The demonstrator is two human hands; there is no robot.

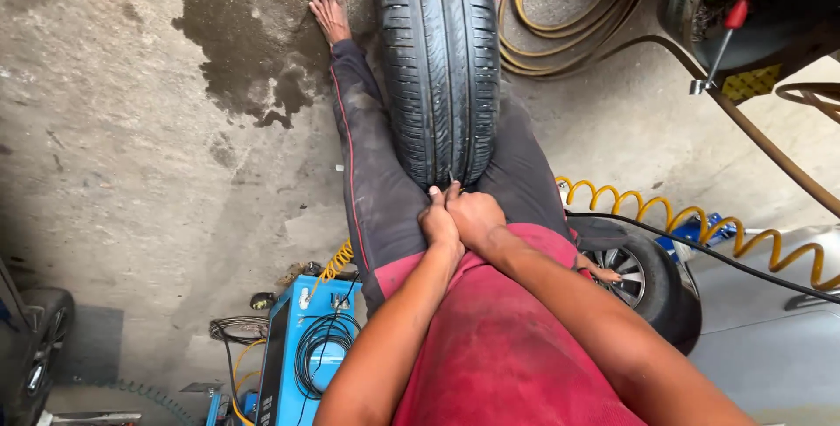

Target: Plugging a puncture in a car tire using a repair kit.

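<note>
Red shirt [507,347] | left hand [440,220], right hand [474,214]: fingers clenched together, pressing tyre [437,59] tread just beyond | step: working tread, likely a puncture | next: firm, steady push

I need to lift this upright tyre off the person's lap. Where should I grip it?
Grip the tyre by its two sidewalls, one hand from each side. It stands on its tread between the legs, and both hands already press the near tread, so the flanks are the free parts.

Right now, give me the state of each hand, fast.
Left hand: closed, pressed against the tyre tread; what it grips cannot be told.
Right hand: closed beside the left, at the same spot; contents hidden.
</note>
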